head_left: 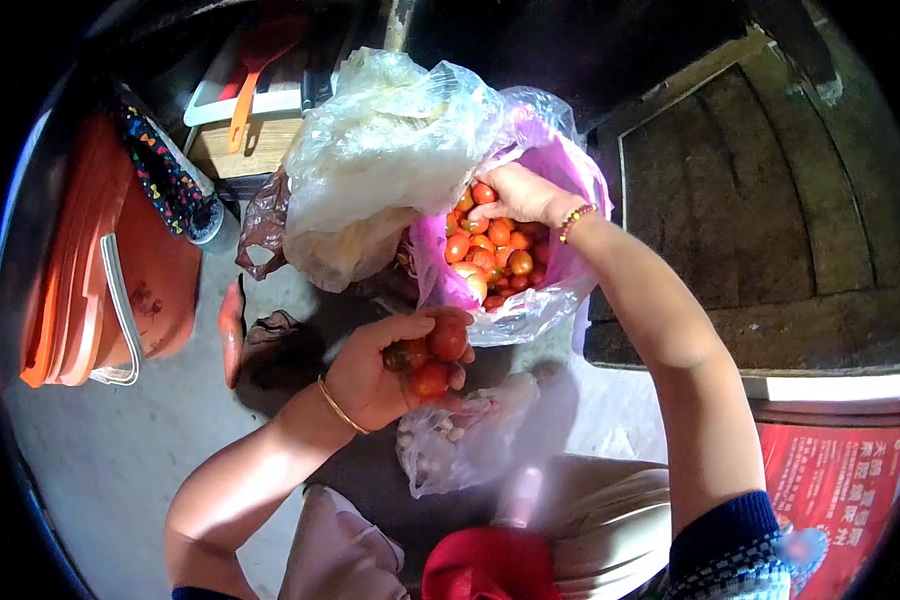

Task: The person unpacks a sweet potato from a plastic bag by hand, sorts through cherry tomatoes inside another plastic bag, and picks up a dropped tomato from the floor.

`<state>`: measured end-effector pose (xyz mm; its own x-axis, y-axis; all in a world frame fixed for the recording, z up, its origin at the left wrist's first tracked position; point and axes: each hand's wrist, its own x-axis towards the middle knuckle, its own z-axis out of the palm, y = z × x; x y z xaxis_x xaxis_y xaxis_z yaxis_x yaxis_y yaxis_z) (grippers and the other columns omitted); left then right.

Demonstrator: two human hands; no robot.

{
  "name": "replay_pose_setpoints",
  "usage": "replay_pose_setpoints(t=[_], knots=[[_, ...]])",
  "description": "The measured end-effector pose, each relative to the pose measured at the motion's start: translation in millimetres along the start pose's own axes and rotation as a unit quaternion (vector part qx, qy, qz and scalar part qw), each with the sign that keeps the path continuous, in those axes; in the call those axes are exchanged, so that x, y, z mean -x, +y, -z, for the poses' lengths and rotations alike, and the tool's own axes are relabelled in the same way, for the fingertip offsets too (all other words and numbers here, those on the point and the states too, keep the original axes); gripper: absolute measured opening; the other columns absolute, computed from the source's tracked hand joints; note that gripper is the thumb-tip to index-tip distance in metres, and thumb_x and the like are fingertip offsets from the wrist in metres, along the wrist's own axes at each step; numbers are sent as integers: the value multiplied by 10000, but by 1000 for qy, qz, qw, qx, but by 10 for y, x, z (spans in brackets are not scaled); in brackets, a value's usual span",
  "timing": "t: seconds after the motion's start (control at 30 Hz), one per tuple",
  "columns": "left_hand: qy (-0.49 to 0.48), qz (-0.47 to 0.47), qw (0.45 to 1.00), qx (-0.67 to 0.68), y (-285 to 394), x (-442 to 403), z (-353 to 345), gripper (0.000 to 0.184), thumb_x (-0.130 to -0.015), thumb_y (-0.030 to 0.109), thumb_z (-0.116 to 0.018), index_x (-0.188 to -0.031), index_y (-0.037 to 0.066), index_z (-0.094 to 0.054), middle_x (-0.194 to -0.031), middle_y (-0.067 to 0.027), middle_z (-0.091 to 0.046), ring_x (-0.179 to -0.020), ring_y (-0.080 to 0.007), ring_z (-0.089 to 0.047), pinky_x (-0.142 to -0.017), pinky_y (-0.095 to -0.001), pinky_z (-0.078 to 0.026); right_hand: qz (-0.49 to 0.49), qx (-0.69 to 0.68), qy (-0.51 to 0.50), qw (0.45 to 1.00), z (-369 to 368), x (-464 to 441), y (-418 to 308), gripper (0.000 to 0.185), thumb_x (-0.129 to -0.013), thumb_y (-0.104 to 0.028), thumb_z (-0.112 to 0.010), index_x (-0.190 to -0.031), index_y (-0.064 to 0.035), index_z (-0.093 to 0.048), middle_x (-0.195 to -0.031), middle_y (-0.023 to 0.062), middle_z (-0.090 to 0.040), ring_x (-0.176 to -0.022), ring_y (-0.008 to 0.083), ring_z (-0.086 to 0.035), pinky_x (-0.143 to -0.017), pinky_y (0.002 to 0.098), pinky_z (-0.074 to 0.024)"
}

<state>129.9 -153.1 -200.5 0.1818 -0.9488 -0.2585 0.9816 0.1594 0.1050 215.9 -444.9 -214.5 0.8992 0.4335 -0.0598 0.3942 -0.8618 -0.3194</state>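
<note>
My left hand [365,372], palm up with the fingers curled, cradles three small tomatoes [447,340]; two are red and one is darker, greenish brown. My right hand [522,192] reaches into an open pink plastic bag [580,170] with a clear outer layer. Its thumb and fingers close around a red tomato [483,193] at the top of the heap. Many more tomatoes [498,232], red to orange, fill the bag below that hand. Some fingertips of the right hand are hidden behind the tomatoes.
A large clear plastic bag [390,150] bulges beside the tomatoes. Below lies a small bag of pale bulbs [455,440]. Orange buckets [150,260], a sweet potato [232,330] and an orange spatula [242,110] are at left. A wooden panel [750,190] and red box [830,500] stand right.
</note>
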Motion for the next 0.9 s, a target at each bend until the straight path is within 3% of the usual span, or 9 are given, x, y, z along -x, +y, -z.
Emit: replay_pose_setpoints(t=[0.1, 0.2, 0.27, 0.43, 0.5, 0.6, 0.63, 0.7, 0.9], knots=[[4, 15, 1000, -4, -21, -28, -20, 345, -851, 239, -473, -1136, 49, -513, -962, -143, -581, -804, -262, -583, -735, -467, -506, -52, -75, 61, 994, -61, -84, -87, 347, -701, -142, -694, -1011, -38, -578, -956, 194, -603, -916, 349, -575, -811, 384, -454], [13, 24, 1000, -5, -71, -53, -80, 339, -847, 236, -483, -1127, 52, -530, -939, -135, -596, -812, -261, -587, -753, -487, -495, -181, 48, -39, 981, -116, -244, -110, 221, -681, -106, -599, -897, -64, -621, -862, 188, -616, -811, 319, -601, -678, 396, -490], [18, 26, 999, 23, -148, -82, -1, 299, -839, 206, -511, -1091, 53, -560, -914, -111, -617, -834, -254, -597, -763, -497, -487, -105, 144, -131, 975, -95, -220, -232, 197, -678, -154, -608, -865, -100, -644, -879, 169, -625, -815, 305, -605, -671, 400, -499], [-34, -49, 996, -73, -100, 151, -273, 355, -830, 165, -553, -1167, 88, -472, -921, -83, -610, -775, -234, -602, -669, -355, -499, -220, 47, 22, 974, -363, -156, -240, 424, -731, -172, -571, -1148, -103, -529, -999, 194, -602, -893, 354, -588, -765, 418, -475], [-19, -101, 974, -199, 113, 611, -718, 319, -805, 83, -568, -1115, 67, -497, -1003, -48, -551, -885, -154, -542, -773, -285, -455, -248, 23, 69, 966, -177, -88, -393, 126, -680, -162, -631, -781, -91, -657, -835, 177, -636, -792, 345, -616, -718, 431, -487], [20, -388, 711, -586, 524, 1513, -1107, 369, -733, 41, -630, -1082, 36, -510, -983, -61, -532, -920, -144, -540, -800, -261, -454, -229, -159, 92, 956, 143, 251, -655, 165, -671, -105, -680, -810, -64, -601, -754, 123, -623, -700, 256, -621, -668, 372, -498], [130, -421, 727, -527, 558, 1854, -1381, 399, -714, 73, -649, -1082, 24, -504, -1003, -80, -536, -898, -147, -545, -780, -254, -450, -209, -248, 73, 943, 292, 374, -806, 169, -688, -78, -680, -823, -59, -579, -726, 93, -611, -668, 204, -613, -636, 337, -502], [210, -552, 457, -665, 1055, 2324, -1441, 355, -784, 211, -584, -1096, 57, -508, -919, -46, -524, -723, -98, -531, -623, -222, -430, -240, -518, 25, 820, 736, 425, -1463, 187, -729, -44, -669, -872, -67, -550, -720, 35, -569, -662, 100, -562, -573, 244, -476], [455, -460, 619, -445, 2673, 2739, -1242, 229, -841, 275, -534, -955, 78, -526, -706, 7, -486, -576, -104, -492, -515, -244, -431, -21, -684, 40, 728, 1370, -1415, -2956, 348, -782, -94, -645, -1073, -61, -458, -889, 79, -595, -646, 101, -542, -507, 227, -449]])
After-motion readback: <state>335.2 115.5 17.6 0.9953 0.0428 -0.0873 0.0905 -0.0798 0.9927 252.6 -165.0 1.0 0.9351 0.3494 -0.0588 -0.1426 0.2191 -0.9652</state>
